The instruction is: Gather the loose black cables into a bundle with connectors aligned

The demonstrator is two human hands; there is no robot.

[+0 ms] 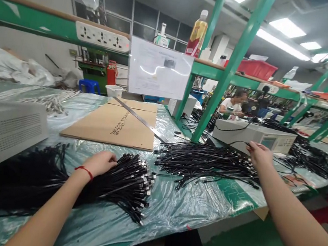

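A thick pile of black USB cables (125,179) lies at the left front, its metal plugs pointing right. My left hand (101,163), a red string round its wrist, rests on this pile with fingers curled in among the cables; the fingertips are partly hidden. Out to the right, my right hand (260,156) pinches the end of a black cable (241,142) in front of a beige test instrument (254,135). Below and left of that hand, a second heap of black cables (201,161) is spread across the table.
Behind the left pile lie a cardboard sheet (114,126) and a steel ruler (142,122). A perforated metal box (6,128) stands at left. A green post (230,67) rises from the table, and a printed sheet (159,71) hangs from the shelf. A person (231,105) sits beyond.
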